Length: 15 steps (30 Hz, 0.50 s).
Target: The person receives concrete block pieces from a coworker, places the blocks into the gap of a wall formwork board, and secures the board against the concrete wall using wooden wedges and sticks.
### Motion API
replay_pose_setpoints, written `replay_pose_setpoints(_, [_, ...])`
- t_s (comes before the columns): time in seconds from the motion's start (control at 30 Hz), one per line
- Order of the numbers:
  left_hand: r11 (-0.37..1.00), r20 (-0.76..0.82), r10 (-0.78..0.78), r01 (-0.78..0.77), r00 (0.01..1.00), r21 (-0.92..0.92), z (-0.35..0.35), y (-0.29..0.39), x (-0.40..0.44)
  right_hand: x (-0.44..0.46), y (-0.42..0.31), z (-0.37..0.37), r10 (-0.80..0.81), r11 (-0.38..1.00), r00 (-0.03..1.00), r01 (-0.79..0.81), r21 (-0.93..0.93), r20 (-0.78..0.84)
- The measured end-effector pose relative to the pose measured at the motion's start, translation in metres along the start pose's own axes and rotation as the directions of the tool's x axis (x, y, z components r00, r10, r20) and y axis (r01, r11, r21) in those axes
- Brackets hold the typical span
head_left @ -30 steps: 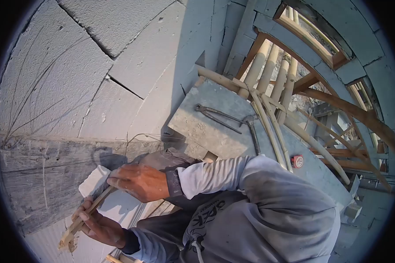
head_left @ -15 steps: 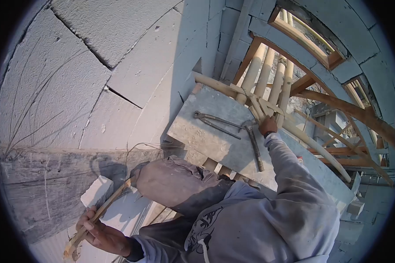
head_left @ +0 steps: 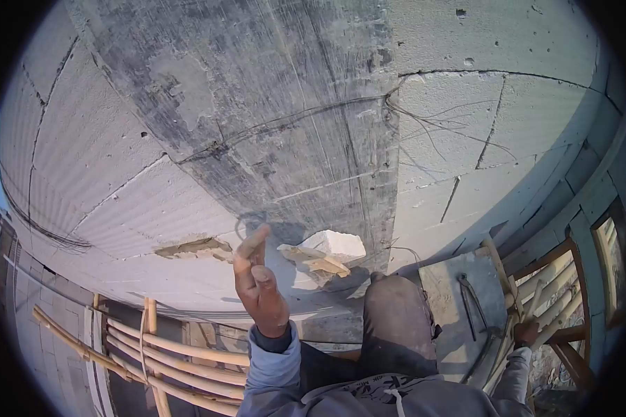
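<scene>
My left hand (head_left: 261, 288) is raised in front of the wall, its fingers apart and nothing in them. Just right of it, a short piece of split wood (head_left: 316, 260) rests against a white block (head_left: 337, 244), beside the grey concrete column (head_left: 285, 104). Far to the right, my right hand (head_left: 526, 333) is closed at the thin wooden strips (head_left: 535, 300) by the edge of the grey board. Pincers (head_left: 471, 306) lie on that board (head_left: 442, 278), left of my right hand.
Bamboo poles (head_left: 188, 351) tied together stand at the lower left. More poles (head_left: 560, 278) pass beyond the window opening at the right. Loose wires (head_left: 445, 125) stick out from the column's edge. My bent knee (head_left: 396, 306) is between the column and the board.
The view has swung left towards the column. My right hand has left the wood near my left hand and reached the strips at the right. My left hand has let go of the wood.
</scene>
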<state>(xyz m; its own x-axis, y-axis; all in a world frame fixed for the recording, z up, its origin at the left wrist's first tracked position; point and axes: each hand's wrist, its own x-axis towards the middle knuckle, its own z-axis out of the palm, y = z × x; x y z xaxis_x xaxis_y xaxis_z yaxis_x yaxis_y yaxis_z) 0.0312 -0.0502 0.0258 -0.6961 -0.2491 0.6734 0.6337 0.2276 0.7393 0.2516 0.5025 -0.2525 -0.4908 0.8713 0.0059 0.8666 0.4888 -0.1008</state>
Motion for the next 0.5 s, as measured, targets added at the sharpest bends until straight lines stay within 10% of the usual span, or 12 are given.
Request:
replay_pose_setpoints(0.1, [0.871, -0.029, 0.341, -0.304, 0.94, 0.387, -0.006, 0.015, 0.035, 0.038, -0.032, -0.052, -0.216, 0.941, 0.952, 0.262, 0.213, -0.216])
replay_pose_setpoints(0.17, [0.657, 0.075, 0.522, -0.457, 0.849, 0.6, 0.0, 0.03, 0.061, 0.041, -0.087, -0.136, -0.173, 0.779, 0.982, 0.187, 0.599, -0.081])
replay_pose_setpoints(0.23, [0.466, 0.197, 0.614, -0.552, 0.764, 0.691, 0.013, 0.044, 0.081, 0.004, -0.151, -0.238, -0.402, 0.365, 0.907, 0.288, 0.885, -0.13])
replay_pose_setpoints(0.3, [0.467, 0.226, 0.595, -0.56, 0.771, 0.684, 0.024, 0.05, 0.099, -0.002, -0.178, -0.3, -0.553, 0.054, 0.775, 0.399, 0.915, -0.306])
replay_pose_setpoints(0.5, [0.388, 0.314, 0.581, -0.595, 0.751, 0.704, 0.027, 0.06, 0.121, -0.018, -0.254, -0.43, -0.341, -0.627, 0.567, 0.457, 0.631, -0.75])
